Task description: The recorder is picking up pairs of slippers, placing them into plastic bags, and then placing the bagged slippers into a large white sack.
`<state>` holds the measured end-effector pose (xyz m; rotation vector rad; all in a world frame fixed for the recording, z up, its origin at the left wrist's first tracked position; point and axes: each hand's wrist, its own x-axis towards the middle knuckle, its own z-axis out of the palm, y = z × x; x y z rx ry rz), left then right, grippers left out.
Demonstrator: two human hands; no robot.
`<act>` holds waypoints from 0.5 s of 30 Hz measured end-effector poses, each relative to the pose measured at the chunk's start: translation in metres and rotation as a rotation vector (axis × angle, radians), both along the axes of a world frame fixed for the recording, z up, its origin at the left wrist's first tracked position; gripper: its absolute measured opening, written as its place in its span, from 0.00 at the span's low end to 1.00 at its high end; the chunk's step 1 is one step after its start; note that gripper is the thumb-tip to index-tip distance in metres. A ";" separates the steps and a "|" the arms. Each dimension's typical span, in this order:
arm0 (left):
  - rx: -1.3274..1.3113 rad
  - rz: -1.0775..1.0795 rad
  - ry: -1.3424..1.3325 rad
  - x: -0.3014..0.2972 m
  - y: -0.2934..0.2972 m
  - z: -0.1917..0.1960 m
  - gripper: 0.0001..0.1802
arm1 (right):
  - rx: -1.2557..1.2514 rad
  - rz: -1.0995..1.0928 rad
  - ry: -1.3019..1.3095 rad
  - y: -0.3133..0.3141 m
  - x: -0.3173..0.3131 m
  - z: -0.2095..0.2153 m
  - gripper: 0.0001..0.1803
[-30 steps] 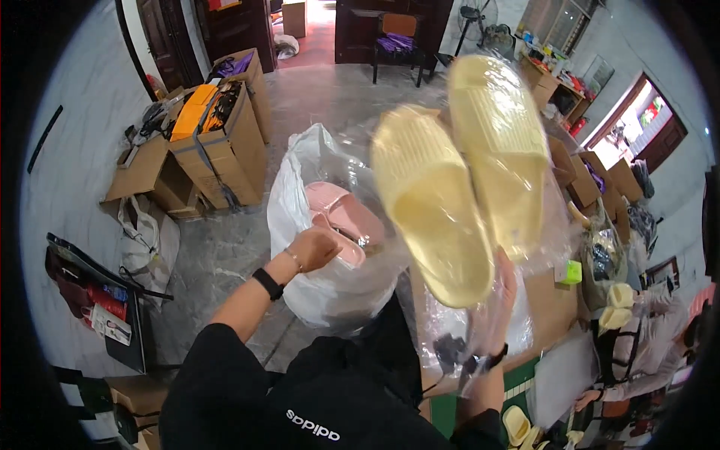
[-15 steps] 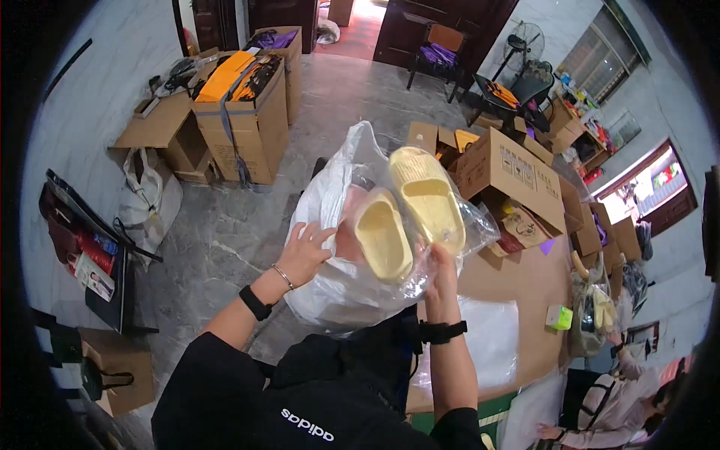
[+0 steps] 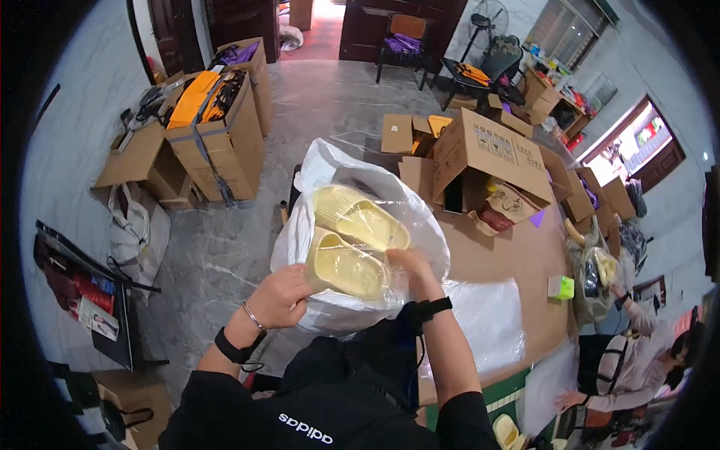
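Observation:
A pair of pale yellow slippers (image 3: pixel 360 274) in a clear plastic bag lies across the mouth of a white woven sack (image 3: pixel 289 251) in front of me. My right hand (image 3: pixel 412 270) is closed on the heel end of the bagged slippers. On the sack's near left rim, my left hand (image 3: pixel 281 298) has its fingers curled in and pinching the edge, close to the toe of the lower slipper. What lies deeper in the sack is hidden beneath the pair.
To my right is a brown-covered table (image 3: pixel 480 259) with clear plastic sheets (image 3: pixel 487 322), a small green-and-white box (image 3: pixel 560 287) and an opened carton (image 3: pixel 487 161). Tall cartons (image 3: pixel 217 142) stand at the far left. A co-worker (image 3: pixel 637 360) reaches toward a bag of slippers at right.
The bagged slippers have come down and left into the sack's mouth, turning more sideways. My left hand has gone from spread fingers to gripping the rim. The view has shifted slightly.

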<state>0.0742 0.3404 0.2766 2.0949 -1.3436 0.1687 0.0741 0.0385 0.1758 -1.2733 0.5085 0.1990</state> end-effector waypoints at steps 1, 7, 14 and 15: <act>0.088 0.003 0.026 -0.002 0.002 -0.003 0.09 | 0.008 -0.010 -0.004 0.004 -0.001 -0.001 0.16; 0.320 0.095 0.089 -0.004 -0.005 -0.008 0.08 | -0.738 0.213 0.080 0.008 -0.025 0.037 0.38; 0.697 0.385 -0.225 0.053 0.006 -0.011 0.06 | -0.932 0.268 0.202 -0.013 -0.051 0.041 0.32; 0.598 0.357 -0.185 0.055 0.001 -0.001 0.05 | -0.920 0.251 0.207 -0.010 -0.053 0.047 0.32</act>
